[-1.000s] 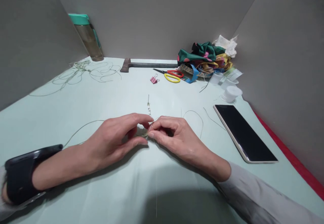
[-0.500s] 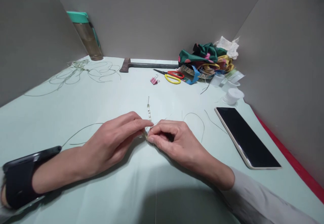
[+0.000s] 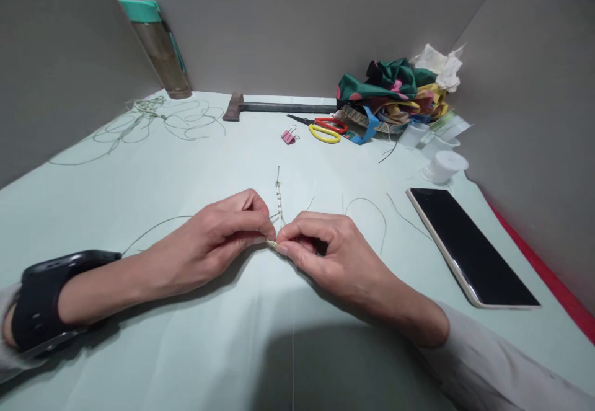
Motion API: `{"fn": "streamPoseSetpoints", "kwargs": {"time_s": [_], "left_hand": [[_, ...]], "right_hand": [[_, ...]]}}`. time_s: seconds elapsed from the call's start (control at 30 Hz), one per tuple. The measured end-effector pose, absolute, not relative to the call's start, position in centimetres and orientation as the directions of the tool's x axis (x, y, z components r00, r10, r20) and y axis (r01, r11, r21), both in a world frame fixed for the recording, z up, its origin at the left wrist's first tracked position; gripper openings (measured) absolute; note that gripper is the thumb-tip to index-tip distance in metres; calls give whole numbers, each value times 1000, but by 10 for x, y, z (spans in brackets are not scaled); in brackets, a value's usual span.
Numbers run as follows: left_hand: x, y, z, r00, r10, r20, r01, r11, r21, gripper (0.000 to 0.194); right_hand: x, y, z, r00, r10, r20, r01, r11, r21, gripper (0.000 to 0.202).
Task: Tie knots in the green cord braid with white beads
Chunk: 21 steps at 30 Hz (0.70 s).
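Observation:
A slim beaded cord [image 3: 279,197] lies on the pale table, running up and away from my fingertips. My left hand [image 3: 232,228] pinches green cord strands [image 3: 271,243] between thumb and forefinger. Close beside it, my right hand [image 3: 320,240] grips the same strands, its thumb and forefinger pressed together. The exact knot or crossing between the fingertips is mostly hidden. One loose cord end [image 3: 158,224] curves out behind my left hand, and another [image 3: 369,203] loops on the table past my right hand.
At the back lie a hammer-like tool [image 3: 283,107], scissors [image 3: 325,129], a pink binder clip [image 3: 289,136] and a heap of fabric [image 3: 390,92]. A phone [image 3: 469,247] and white spool [image 3: 445,167] sit right. Tangled cord [image 3: 153,110] and a bottle [image 3: 160,51] stand far left.
My left forefinger, stretched out over the right fingertips before, has drawn back and bent into a pinch on the cord. The whole view has shifted slightly.

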<state>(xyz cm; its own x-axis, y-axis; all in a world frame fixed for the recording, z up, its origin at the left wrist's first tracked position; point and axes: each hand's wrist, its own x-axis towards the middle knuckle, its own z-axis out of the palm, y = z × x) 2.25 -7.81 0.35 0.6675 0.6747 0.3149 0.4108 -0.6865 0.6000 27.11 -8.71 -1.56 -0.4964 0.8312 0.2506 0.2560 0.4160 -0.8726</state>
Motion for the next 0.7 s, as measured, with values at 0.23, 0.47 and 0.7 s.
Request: {"fn": "streamPoseSetpoints", "kwargs": {"time_s": [0.23,0.47,0.7], "left_hand": [[17,-72,0,719,658,225,356,-626,693,29],[24,-76,-2,691,644,326,362,-700,616,27],[29,-80,-14,638,635,436,379,-751,540,30]], "right_hand": [[271,-86,-16,-502,829,248,261,418,-870,20],[269,-86,-13,-510,823,249,255,422,-870,19],[270,-86,-15,-514,819,256,245,426,-871,18]]}}
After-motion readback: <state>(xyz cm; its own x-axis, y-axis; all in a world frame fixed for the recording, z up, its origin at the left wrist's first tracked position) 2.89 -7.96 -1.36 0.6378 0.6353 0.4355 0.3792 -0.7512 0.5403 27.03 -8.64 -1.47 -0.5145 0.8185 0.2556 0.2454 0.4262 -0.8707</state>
